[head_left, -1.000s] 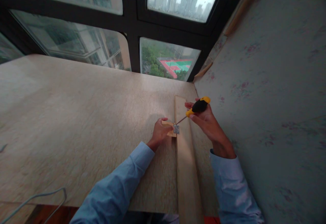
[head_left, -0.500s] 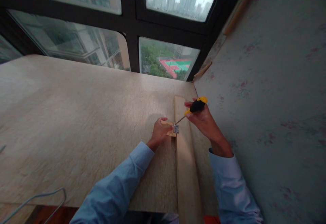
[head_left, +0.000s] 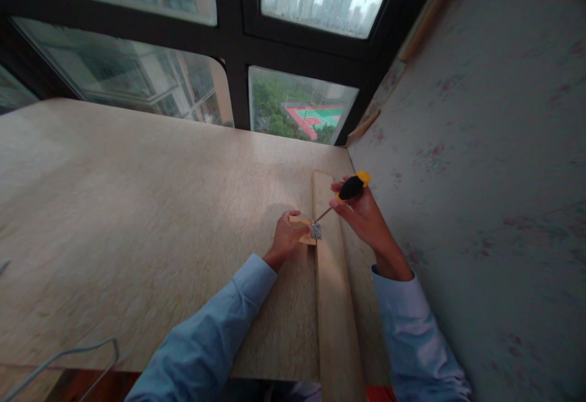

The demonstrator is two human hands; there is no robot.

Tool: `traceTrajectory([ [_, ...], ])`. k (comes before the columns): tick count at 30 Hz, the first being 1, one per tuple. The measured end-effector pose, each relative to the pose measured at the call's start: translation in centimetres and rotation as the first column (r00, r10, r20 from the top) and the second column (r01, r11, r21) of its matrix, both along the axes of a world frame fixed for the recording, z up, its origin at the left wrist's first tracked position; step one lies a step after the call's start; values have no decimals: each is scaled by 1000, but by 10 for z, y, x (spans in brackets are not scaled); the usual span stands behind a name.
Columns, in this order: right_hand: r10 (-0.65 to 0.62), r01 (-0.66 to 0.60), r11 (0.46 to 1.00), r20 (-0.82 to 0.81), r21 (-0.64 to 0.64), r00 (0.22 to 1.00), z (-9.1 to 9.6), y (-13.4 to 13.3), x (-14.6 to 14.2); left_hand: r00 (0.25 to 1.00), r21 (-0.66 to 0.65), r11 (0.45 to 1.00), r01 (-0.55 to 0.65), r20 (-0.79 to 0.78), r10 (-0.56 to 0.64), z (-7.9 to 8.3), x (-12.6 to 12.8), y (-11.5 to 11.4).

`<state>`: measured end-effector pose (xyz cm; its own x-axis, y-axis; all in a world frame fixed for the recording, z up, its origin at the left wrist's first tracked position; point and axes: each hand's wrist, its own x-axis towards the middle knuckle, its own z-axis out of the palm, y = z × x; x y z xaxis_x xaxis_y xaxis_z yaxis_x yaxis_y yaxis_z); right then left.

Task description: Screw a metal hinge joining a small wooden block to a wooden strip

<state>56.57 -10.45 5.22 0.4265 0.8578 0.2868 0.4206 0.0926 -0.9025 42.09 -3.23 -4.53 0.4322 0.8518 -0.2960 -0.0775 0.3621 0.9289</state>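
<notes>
My right hand [head_left: 364,216] grips a screwdriver [head_left: 348,190] with a black and yellow handle. Its thin shaft slants down to the left, and the tip meets a small metal hinge [head_left: 315,231]. The hinge joins a small wooden block [head_left: 304,230] to a long wooden plank [head_left: 333,292] lying along the table's right side. My left hand [head_left: 286,237] is closed on the small block and presses it against the plank. Both arms wear light blue sleeves.
The work lies on a pale marbled tabletop [head_left: 151,219]. A patterned wall [head_left: 480,164] stands close on the right. Dark-framed windows [head_left: 238,42] run along the far edge. A bent grey wire [head_left: 64,353] hangs at the near left corner.
My right hand has turned on the screwdriver handle and shifted slightly left and down. The left hand, block and hinge stay put.
</notes>
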Motion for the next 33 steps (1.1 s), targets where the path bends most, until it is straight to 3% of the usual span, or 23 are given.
traceTrajectory([
  [3, 157, -154, 988, -131, 32, 979, 5, -3, 2, 1000, 5, 1000, -1, 10, 1, -1, 0, 0],
  [5, 150, -151, 989, -139, 4, 979, 9, -4, 2, 1000, -4, 1000, 0, 20, 0, -2, 0, 0],
  [8, -38, 39, 999, 16, -33, 999, 9, -3, 0, 1000, -20, 1000, -5, 22, 6, -3, 1, 1],
  [10, -183, 190, 981, 162, -30, 970, 7, -2, -2, 1000, -24, 1000, -4, 17, 4, -5, 2, 1],
  [12, -209, 219, 975, 209, -26, 955, 3, 0, -3, 1000, -23, 1000, 2, 14, -1, -6, 2, 2],
  [17, 86, -85, 996, -30, 36, 996, 0, -3, 1, 1000, -25, 1000, 8, 29, -7, -6, 2, 1],
  [20, 157, -159, 987, -99, -12, 983, 2, -5, 2, 1000, -25, 1000, 4, 22, -4, -4, 2, 1],
  [23, -7, 11, 997, 50, -75, 999, 3, -4, 0, 1000, -1, 1000, -2, -3, 2, -3, 2, 1],
  [25, -178, 196, 978, 211, -68, 961, 2, -1, -2, 1000, 8, 1000, -3, -16, 3, -3, 2, 1],
  [27, -245, 270, 961, 280, -55, 928, 0, 1, -3, 1000, 6, 1000, 0, -11, 0, -3, 2, 0],
  [29, -183, 199, 979, 229, -51, 956, -2, 2, -3, 1000, -3, 1000, 3, 7, -3, -3, 1, 0],
  [33, 97, -97, 995, -37, -14, 995, -2, -2, 0, 999, -26, 1000, -1, 32, 1, -5, 2, 1],
])
